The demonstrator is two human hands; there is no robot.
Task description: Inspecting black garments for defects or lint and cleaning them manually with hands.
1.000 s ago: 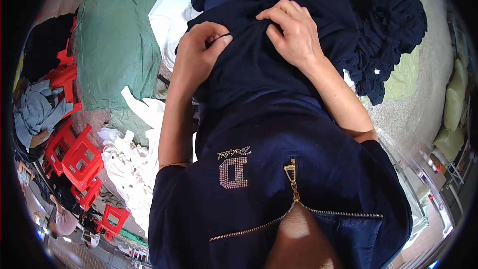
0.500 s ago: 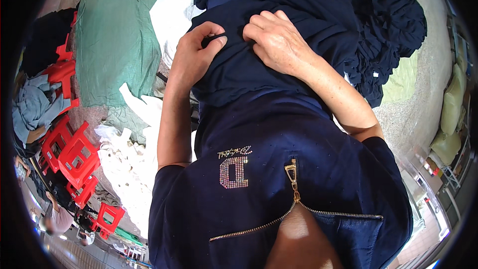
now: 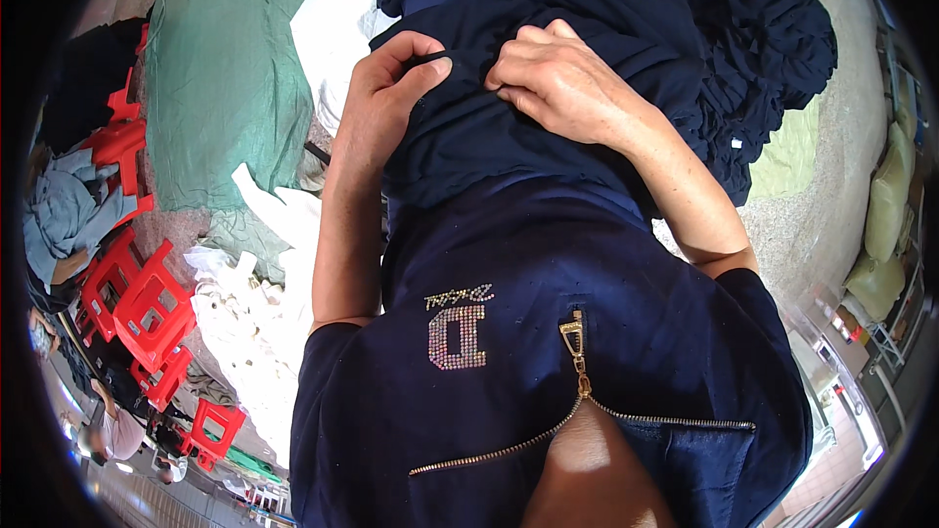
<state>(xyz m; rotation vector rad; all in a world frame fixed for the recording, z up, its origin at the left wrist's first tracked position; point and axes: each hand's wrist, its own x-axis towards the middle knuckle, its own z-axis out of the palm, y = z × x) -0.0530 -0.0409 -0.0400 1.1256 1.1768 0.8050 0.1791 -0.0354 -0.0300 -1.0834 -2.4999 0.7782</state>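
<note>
Dark navy fabric (image 3: 528, 147) lies over my lap and stretches away from me in folds. My left hand (image 3: 391, 88) pinches an edge of this fabric between thumb and forefinger. A little to the right, my right hand (image 3: 567, 83) is closed on the same cloth, its thumb and fingertips together at the edge. A short span of fabric runs between the two hands. The right fingertips are partly hidden by the hand's own back. Beyond my hands the cloth gathers into a large crumpled heap (image 3: 773, 29), with a small white tag on it.
A green sheet (image 3: 230, 68) covers the floor at the far left. White cloth pieces (image 3: 249, 342) lie beside my left arm. Red plastic stools (image 3: 155, 305) stand further left, some bearing grey garments (image 3: 73, 200). Olive sacks (image 3: 888, 200) rest on a rack at the right edge.
My right hand has turned slightly and shifted a little to the right, its fingers drawn closer on the cloth. The left hand has moved up slightly, still pinching the fabric.
</note>
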